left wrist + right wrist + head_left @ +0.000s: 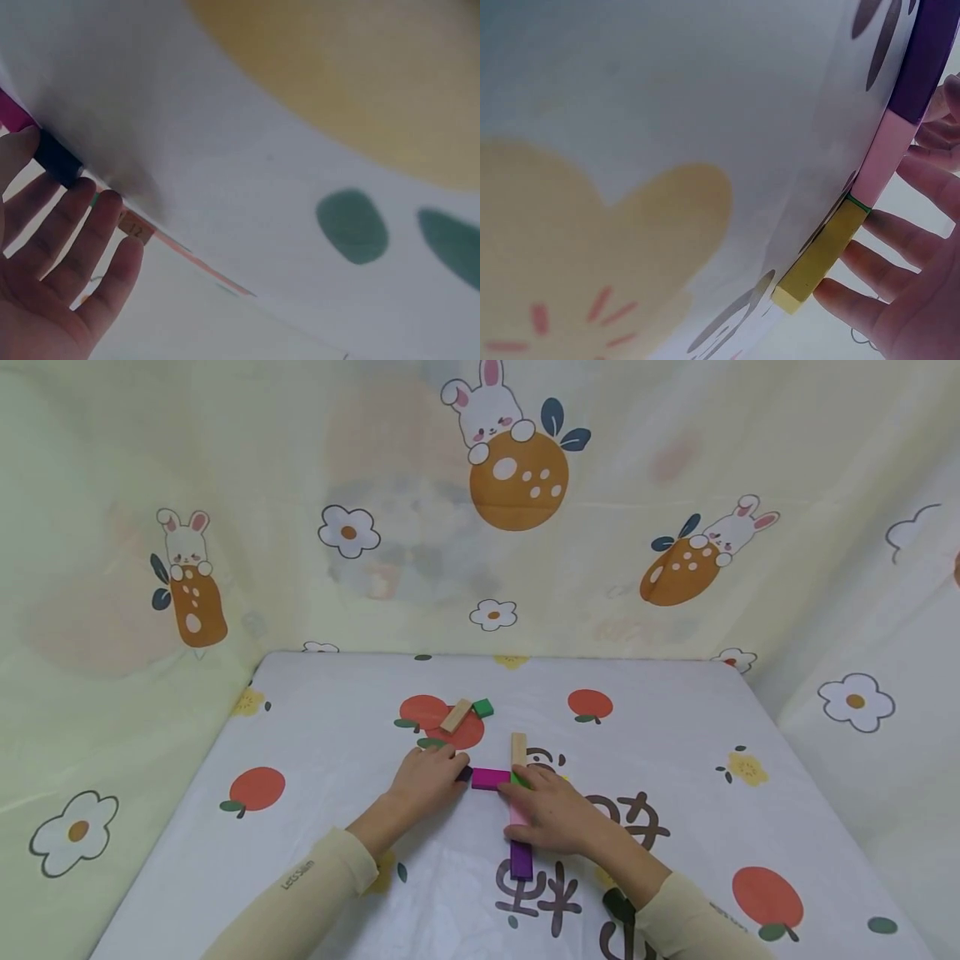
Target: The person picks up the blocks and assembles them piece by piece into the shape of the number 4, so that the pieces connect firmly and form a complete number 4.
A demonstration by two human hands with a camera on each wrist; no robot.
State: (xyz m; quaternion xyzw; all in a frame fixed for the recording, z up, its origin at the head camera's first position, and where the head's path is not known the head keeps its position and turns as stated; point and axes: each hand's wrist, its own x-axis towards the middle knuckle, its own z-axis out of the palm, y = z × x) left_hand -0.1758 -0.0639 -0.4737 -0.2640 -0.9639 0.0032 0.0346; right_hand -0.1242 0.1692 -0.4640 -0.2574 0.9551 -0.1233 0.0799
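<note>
Several small blocks lie on the white printed cloth. My left hand (429, 781) pinches a dark blue block (58, 157) between thumb and fingers, at the left end of a magenta block (491, 779). That magenta block meets the side of an upright row. The row runs from a plain wood block (518, 747) through a green block (519, 779) and a pink block (883, 159) to a purple block (521, 861) nearest me. Over its middle lies my right hand (553, 810), fingers nearly straight, fingertips touching the row's side and partly hiding the green and pink blocks.
Beyond my left hand, another wood block (456, 716) lies slantwise beside a green cube (483, 708). A dark green block (618, 906) sits by my right sleeve (693, 914). Printed curtains (420, 568) enclose the table's back and sides.
</note>
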